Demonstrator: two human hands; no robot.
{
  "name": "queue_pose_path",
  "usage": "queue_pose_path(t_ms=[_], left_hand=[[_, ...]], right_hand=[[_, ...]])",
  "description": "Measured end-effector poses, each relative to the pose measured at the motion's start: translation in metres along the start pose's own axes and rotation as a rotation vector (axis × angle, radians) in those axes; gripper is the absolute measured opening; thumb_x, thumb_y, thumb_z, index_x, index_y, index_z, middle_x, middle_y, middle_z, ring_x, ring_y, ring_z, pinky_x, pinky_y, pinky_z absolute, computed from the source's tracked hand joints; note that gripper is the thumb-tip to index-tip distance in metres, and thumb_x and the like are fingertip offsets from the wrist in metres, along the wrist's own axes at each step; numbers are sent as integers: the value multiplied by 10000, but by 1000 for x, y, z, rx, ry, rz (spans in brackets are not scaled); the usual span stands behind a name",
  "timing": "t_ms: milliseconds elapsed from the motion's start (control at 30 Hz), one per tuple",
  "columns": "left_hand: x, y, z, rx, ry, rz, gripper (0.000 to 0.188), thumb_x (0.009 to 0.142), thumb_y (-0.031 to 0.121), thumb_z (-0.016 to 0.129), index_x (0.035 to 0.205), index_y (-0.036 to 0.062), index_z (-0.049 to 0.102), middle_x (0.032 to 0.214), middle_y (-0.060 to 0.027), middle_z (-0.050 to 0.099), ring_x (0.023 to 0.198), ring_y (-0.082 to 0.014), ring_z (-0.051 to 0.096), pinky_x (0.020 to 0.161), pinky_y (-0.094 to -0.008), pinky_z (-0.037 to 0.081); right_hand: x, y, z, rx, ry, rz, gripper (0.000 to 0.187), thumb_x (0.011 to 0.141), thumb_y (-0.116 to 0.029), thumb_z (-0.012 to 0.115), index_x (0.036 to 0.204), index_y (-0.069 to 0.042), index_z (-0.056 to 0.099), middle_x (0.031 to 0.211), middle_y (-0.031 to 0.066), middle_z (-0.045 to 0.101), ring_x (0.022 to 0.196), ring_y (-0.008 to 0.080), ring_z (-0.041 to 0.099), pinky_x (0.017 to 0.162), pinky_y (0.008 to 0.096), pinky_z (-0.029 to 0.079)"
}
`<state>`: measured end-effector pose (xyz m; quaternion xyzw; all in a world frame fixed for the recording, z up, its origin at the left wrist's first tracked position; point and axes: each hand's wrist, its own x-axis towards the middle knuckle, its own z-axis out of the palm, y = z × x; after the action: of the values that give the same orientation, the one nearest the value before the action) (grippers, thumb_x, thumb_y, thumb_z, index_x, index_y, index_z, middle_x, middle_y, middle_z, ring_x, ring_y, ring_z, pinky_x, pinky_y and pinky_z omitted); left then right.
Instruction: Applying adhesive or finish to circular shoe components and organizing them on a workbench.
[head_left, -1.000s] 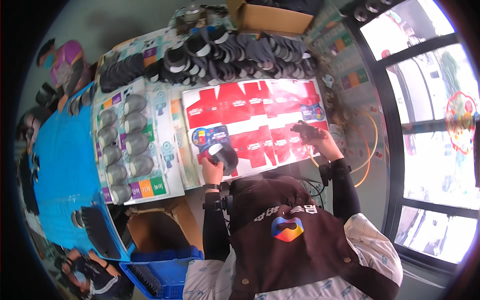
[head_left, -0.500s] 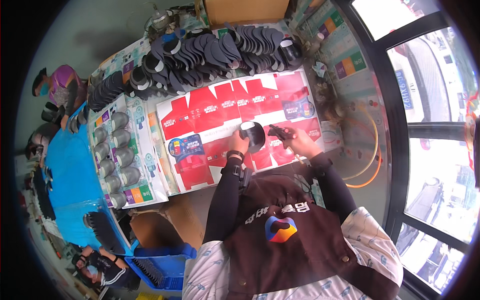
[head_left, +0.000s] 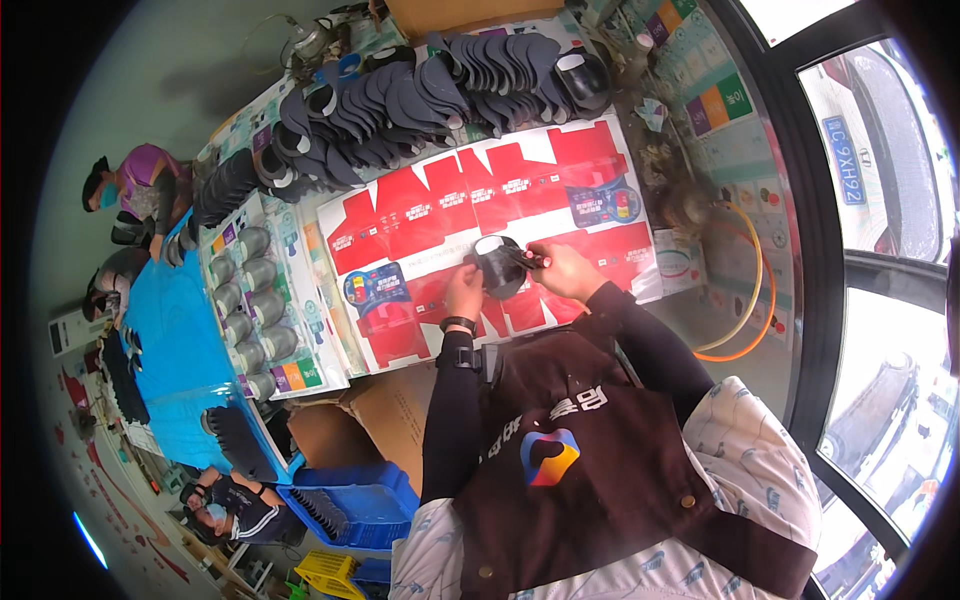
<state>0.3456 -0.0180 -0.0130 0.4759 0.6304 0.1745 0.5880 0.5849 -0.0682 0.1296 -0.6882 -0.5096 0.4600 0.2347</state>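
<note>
Over the red-and-white printed sheet (head_left: 425, 220) I hold a black, cup-shaped piece (head_left: 500, 278) with a pale patch at its upper end. My left hand (head_left: 463, 293) grips its left side, fingers closed on the edge. On the other side my right hand (head_left: 562, 272) is closed round a small dark hand tool (head_left: 535, 259), whose tip meets the piece's right edge. The tool's exact kind is hard to make out. Behind the sheet lie long rows of overlapping dark grey curved pieces (head_left: 430, 95). A similar black cup-shaped piece (head_left: 583, 80) sits at their right end.
Rows of grey domed cups (head_left: 265, 307) stand left of the sheet. Beyond is a blue-covered table (head_left: 180, 330) with people beside it. Below are a cardboard box (head_left: 395, 400), a blue crate (head_left: 370, 510) and a yellow crate (head_left: 327, 573). Yellow and orange hoses (head_left: 765, 300) loop at right.
My right hand has moved left with the dark tool, which now touches the black piece instead of hanging apart from it. The view has shifted a little.
</note>
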Motion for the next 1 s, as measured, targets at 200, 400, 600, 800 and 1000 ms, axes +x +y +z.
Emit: queue_pose_path(t_ms=[200, 400, 600, 800, 1000], left_hand=[[5, -9, -3, 82, 6, 111, 355, 965, 239, 646, 1243, 18, 629, 1090, -146, 724, 785, -186, 713, 674, -320, 568], [3, -2, 0, -37, -76, 27, 374, 956, 247, 653, 1248, 15, 627, 1101, -148, 724, 899, -200, 712, 759, -326, 565], [12, -15, -7, 63, -71, 82, 350, 969, 223, 637, 1251, 15, 618, 1082, -128, 709, 909, -194, 691, 761, -326, 566], [10, -7, -3, 75, -77, 87, 343, 946, 279, 652, 1206, 55, 659, 1094, -145, 731, 961, -254, 712, 834, -363, 542], [8, -5, -7, 77, -90, 102, 344, 946, 278, 652, 1215, 62, 654, 1088, -132, 737, 938, -243, 716, 812, -357, 544]], right_hand=[[-3, 0, -6, -37, 47, 45, 363, 944, -334, 553, 1028, 2, 664, 931, 298, 665, 951, 481, 628, 821, 514, 499], [-4, -17, -8, 10, 30, 14, 316, 914, -272, 555, 1022, 8, 655, 937, 292, 664, 948, 474, 629, 821, 505, 502], [-14, -18, -17, -117, 62, 98, 274, 880, -185, 540, 1027, 8, 666, 922, 293, 665, 946, 481, 625, 816, 525, 496], [-21, -26, -10, -58, 69, 80, 295, 872, -181, 542, 1062, 0, 677, 945, 292, 662, 957, 467, 629, 824, 526, 493], [-25, -22, -16, -189, 56, 112, 279, 860, -188, 569, 1046, -13, 679, 932, 293, 660, 947, 468, 632, 811, 518, 501]])
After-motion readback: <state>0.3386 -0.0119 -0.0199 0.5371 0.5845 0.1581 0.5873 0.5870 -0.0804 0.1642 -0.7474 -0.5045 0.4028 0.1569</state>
